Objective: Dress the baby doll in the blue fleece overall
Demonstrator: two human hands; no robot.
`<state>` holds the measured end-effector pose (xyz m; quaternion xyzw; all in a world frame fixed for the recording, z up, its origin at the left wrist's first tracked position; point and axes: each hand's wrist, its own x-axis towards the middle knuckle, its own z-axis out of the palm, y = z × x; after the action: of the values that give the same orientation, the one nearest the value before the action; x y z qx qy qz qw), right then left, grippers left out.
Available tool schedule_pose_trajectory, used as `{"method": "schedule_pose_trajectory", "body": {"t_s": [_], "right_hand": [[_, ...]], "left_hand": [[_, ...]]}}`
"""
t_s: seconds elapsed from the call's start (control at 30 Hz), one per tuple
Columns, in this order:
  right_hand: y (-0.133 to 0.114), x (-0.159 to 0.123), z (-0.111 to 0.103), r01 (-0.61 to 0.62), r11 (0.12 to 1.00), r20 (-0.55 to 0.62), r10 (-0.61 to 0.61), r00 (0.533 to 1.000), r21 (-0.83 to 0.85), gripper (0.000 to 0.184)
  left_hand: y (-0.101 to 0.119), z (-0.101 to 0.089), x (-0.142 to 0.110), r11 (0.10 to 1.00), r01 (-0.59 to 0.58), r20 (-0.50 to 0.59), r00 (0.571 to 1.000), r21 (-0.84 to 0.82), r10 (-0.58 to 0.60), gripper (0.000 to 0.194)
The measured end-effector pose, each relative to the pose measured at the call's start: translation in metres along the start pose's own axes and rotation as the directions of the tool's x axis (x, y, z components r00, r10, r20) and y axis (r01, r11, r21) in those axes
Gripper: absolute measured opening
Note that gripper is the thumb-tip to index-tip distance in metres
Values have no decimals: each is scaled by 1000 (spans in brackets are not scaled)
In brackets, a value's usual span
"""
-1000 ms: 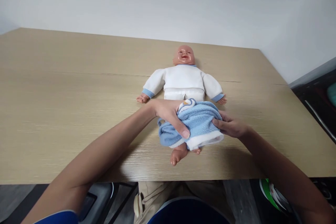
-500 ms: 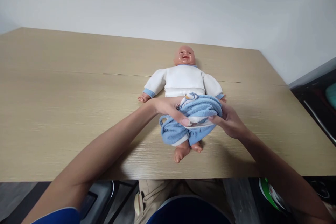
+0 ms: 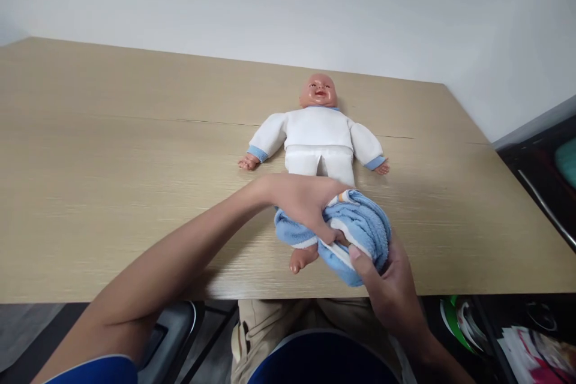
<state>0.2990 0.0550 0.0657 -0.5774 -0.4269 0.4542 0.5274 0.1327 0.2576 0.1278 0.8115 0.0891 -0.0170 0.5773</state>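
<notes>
A baby doll point(image 3: 318, 126) in a white long-sleeved top with blue cuffs lies on its back, head toward the wall. Blue terry pants point(image 3: 360, 222) with white trim are bunched around its lower legs. My left hand point(image 3: 306, 201) grips the bunched cloth from the left, thumb at the white-edged opening. On the right side, my right hand point(image 3: 389, 282) is closed on the same pants, thumb on the trim. One bare foot point(image 3: 302, 258) sticks out of the left pant leg. The other foot is hidden by cloth. White fabric covers the doll's thighs.
The doll lies on a wooden table point(image 3: 135, 204) with a front edge close to my body. Behind it stands a white wall point(image 3: 252, 6). A dark shelf point(image 3: 544, 174) is at the right. Papers point(image 3: 526, 348) and a green-rimmed round object point(image 3: 454, 321) are below the table.
Both hands have moved down toward the doll's feet, pulling the bunched pants along. More white fabric shows at the thighs, and the right-side foot has become covered.
</notes>
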Motion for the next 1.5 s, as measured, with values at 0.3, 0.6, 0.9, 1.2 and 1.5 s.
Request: {"method": "schedule_pose_trajectory", "body": {"t_s": [0.3, 0.6, 0.9, 1.2, 1.5], "right_hand": [[3, -23, 32, 59, 998, -105, -59, 993, 1, 36], [35, -18, 22, 110, 862, -249, -261, 933, -495, 25], [42, -7, 17, 98, 835, -156, -214, 964, -541, 23], [35, 0, 9, 123, 895, -35, -152, 988, -430, 24], [37, 3, 0, -21, 974, 16, 26, 1000, -226, 36]], "left_hand": [[24, 13, 0, 885, 187, -114, 982, 425, -153, 32], [37, 31, 2, 580, 462, -254, 878, 671, -406, 42], [36, 34, 2, 543, 499, -294, 857, 675, -423, 61], [20, 38, -17, 616, 478, -325, 878, 626, -352, 61], [6, 46, -27, 769, 439, -353, 888, 466, -293, 60]]}}
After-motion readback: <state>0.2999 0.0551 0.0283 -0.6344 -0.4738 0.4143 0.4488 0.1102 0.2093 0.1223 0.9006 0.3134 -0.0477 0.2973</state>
